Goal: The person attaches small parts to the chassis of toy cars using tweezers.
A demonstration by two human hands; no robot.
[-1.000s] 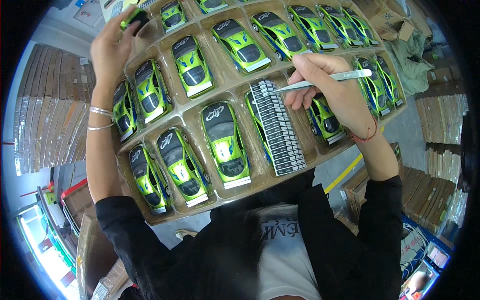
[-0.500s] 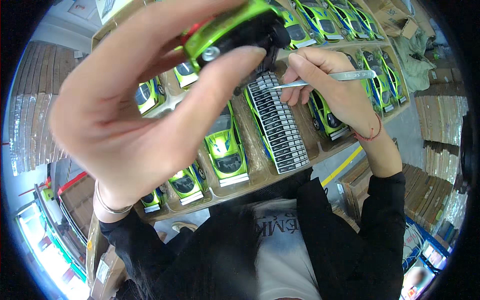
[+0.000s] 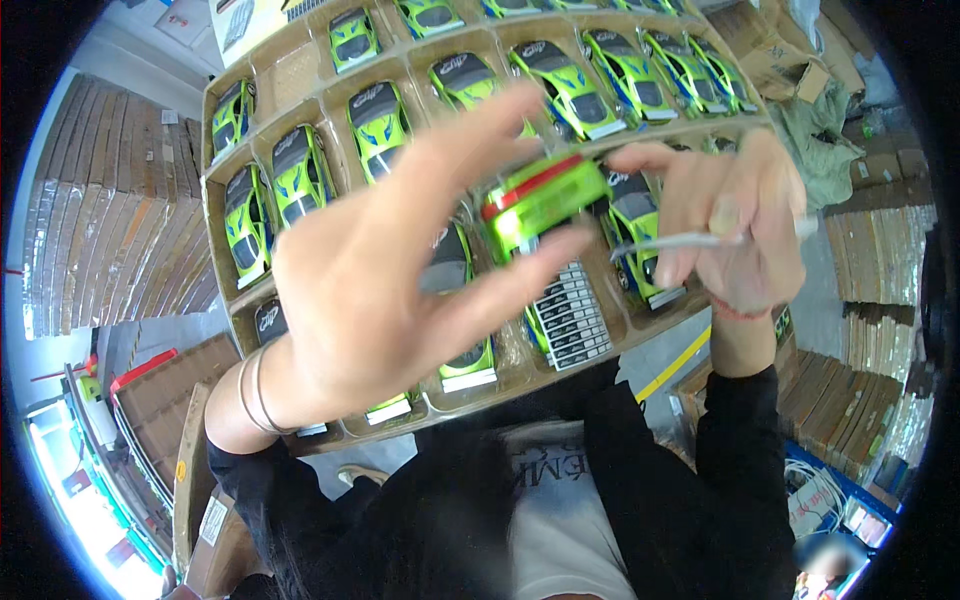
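Note:
A green toy car point(image 3: 545, 205) is held up, tilted with its red-striped end showing. My left hand point(image 3: 390, 250) is around it, thumb along its lower side and fingers above, smeared by motion. Silver tweezers point(image 3: 680, 241) lie across the fingers of my right hand point(image 3: 735, 225), their tip pointing left. This hand's forefinger is close to the car's right end; whether it touches is unclear. Below the car, a sheet of small black-and-white labels point(image 3: 575, 320) rests over a toy car in the tray, its upper part hidden.
A brown compartment tray point(image 3: 285, 85) holds rows of green toy cars, such as one car point(image 3: 380, 125) behind my left hand. Stacked flat cardboard stands at left point(image 3: 110, 210) and right point(image 3: 870, 250). A crumpled greenish plastic sheet point(image 3: 830, 130) lies beyond the tray's right side.
My left hand has moved down and away from my view with the toy car, which has turned to show its red-striped end. My right hand has moved right, drawing the tweezers off the label sheet.

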